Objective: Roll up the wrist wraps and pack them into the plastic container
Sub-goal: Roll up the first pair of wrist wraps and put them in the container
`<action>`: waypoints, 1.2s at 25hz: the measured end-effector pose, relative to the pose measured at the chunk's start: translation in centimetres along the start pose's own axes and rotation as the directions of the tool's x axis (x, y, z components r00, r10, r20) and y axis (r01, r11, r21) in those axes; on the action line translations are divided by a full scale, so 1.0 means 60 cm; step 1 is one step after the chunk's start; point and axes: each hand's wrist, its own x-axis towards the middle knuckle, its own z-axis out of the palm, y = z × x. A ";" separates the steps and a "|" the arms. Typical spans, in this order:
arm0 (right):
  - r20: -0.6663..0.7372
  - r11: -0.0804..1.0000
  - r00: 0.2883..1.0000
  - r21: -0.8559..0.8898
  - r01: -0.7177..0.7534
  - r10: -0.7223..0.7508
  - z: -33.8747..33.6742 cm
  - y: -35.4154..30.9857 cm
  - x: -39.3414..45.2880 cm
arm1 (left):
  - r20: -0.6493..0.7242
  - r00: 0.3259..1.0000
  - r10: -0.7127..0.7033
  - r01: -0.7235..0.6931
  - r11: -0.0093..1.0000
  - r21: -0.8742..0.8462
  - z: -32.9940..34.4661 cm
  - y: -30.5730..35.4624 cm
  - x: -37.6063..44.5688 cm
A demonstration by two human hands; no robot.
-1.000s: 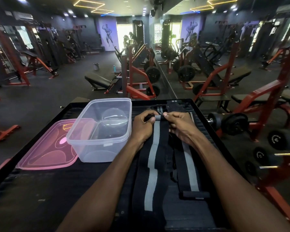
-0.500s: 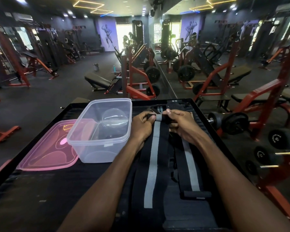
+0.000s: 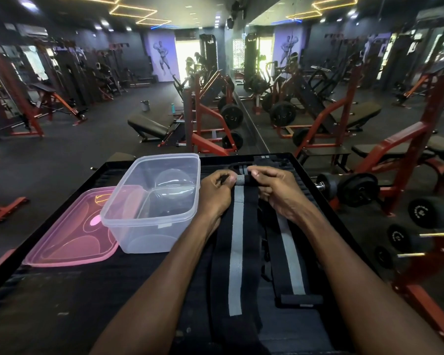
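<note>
Both forearms bare to the elbow, left grip and right grip ungloved.

No writing is showing clearly enough to read. Faint pale markings are appearing on the dumbbell ends and weight plates, but they are too blurred to make out.

One wide view is taken from the head, aimed forward and down. The table is seen close below; the gym floor is seen stretching far ahead.
</note>
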 end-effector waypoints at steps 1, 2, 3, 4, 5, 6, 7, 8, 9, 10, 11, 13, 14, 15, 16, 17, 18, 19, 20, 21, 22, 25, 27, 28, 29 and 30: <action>0.002 1.000 1.000 0.009 -0.030 0.030 0.001 -0.001 -0.002 | -0.004 1.000 0.012 -0.012 1.000 -0.005 0.001 0.002 0.000; 0.002 0.999 0.999 0.000 -0.035 0.035 0.001 -0.001 -0.003 | -0.004 1.000 0.013 -0.013 1.000 -0.008 0.002 0.003 0.000; -0.002 1.000 1.000 -0.011 -0.021 0.021 0.001 -0.002 -0.003 | 0.003 1.000 -0.003 0.003 1.000 -0.014 0.003 0.003 0.001; -0.010 1.000 1.000 -0.016 0.003 -0.003 0.001 -0.002 -0.002 | 0.015 0.999 -0.035 0.035 0.999 -0.036 0.003 0.004 0.001; -0.015 1.000 1.000 -0.013 0.026 -0.027 0.002 -0.003 -0.002 | 0.031 0.997 -0.077 0.079 0.994 -0.070 0.003 0.006 0.001; -0.021 0.999 0.999 -0.009 0.046 -0.046 0.001 -0.001 -0.001 | 0.041 0.992 -0.116 0.120 0.988 -0.102 0.002 0.007 0.001; -0.024 0.998 0.998 -0.008 0.062 -0.062 -0.001 0.001 0.001 | 0.043 0.988 -0.150 0.154 0.982 -0.111 0.001 0.007 0.002; -0.026 0.997 0.997 -0.011 0.072 -0.072 -0.001 0.002 0.001 | 0.039 0.986 -0.164 0.167 0.981 -0.095 0.000 0.005 0.003; -0.022 0.997 0.997 -0.004 0.073 -0.073 -0.001 0.002 0.001 | 0.035 0.986 -0.165 0.167 0.983 -0.072 -0.001 0.005 0.003; -0.013 0.998 0.998 0.014 0.065 -0.065 -0.001 0.002 0.001 | 0.028 0.986 -0.165 0.166 0.984 -0.057 -0.002 0.005 0.002; -0.004 0.999 0.999 0.035 0.037 -0.037 0.000 0.002 0.001 | 0.020 0.986 -0.164 0.165 0.984 -0.060 -0.002 0.005 0.001; 0.018 0.996 0.998 0.059 -0.063 0.062 0.004 -0.001 -0.001 | -0.003 0.989 -0.151 0.150 0.987 -0.059 -0.002 0.005 0.000; 0.024 0.994 0.995 0.049 -0.102 0.101 0.004 0.001 0.000 | -0.008 0.991 -0.137 0.137 0.990 -0.045 -0.002 0.005 0.000; 0.019 0.993 0.993 0.023 -0.118 0.118 0.003 0.004 0.003 | -0.009 0.992 -0.129 0.129 0.991 -0.033 0.000 0.004 -0.001; 0.005 0.994 0.994 -0.007 -0.112 0.112 0.002 0.006 0.005 | 0.003 0.991 -0.132 0.132 0.991 -0.036 0.000 0.004 -0.001; -0.016 0.995 0.995 -0.026 -0.095 0.094 0.003 0.007 0.005 | 0.025 0.989 -0.148 0.150 0.987 -0.059 0.000 0.004 -0.001; -0.036 0.997 0.997 -0.032 -0.076 0.074 0.003 0.008 0.005 | 0.052 0.984 -0.172 0.176 0.980 -0.090 -0.001 0.003 0.000; -0.045 0.998 0.997 -0.033 -0.059 0.058 0.002 0.008 0.004 | 0.076 0.977 -0.197 0.205 0.971 -0.119 -0.003 0.004 0.001; -0.038 0.998 0.998 -0.035 -0.047 0.046 0.002 0.008 0.002 | 0.091 0.973 -0.214 0.224 0.966 -0.127 -0.005 0.004 0.001; -0.022 0.998 0.999 -0.043 -0.039 0.038 0.001 0.008 0.000 | 0.099 0.971 -0.216 0.227 0.967 -0.112 -0.006 0.002 0.002; -0.005 0.998 0.999 -0.052 -0.034 0.033 0.000 0.008 -0.002 | 0.099 0.973 -0.208 0.217 0.973 -0.083 -0.007 0.001 0.002; 0.029 0.996 0.996 -0.033 -0.081 0.082 -0.003 0.006 -0.001 | 0.054 0.982 -0.180 0.182 0.983 -0.029 -0.008 0.003 0.001; 0.043 0.990 0.989 -0.020 -0.142 0.143 -0.003 0.002 -0.002 | 0.036 0.986 -0.163 0.164 0.986 -0.036 -0.006 0.007 -0.003; 0.043 0.986 0.986 -0.040 -0.160 0.162 -0.002 0.002 -0.001 | 0.036 0.988 -0.150 0.152 0.988 -0.035 -0.005 0.009 -0.004; 0.035 0.985 0.986 -0.066 -0.160 0.162 -0.001 0.003 -0.001 | 0.043 0.989 -0.140 0.142 0.989 -0.036 -0.005 0.009 -0.003; 0.024 0.986 0.989 -0.092 -0.141 0.144 -0.001 0.004 -0.001 | 0.057 0.989 -0.137 0.139 0.990 -0.031 -0.004 0.007 -0.003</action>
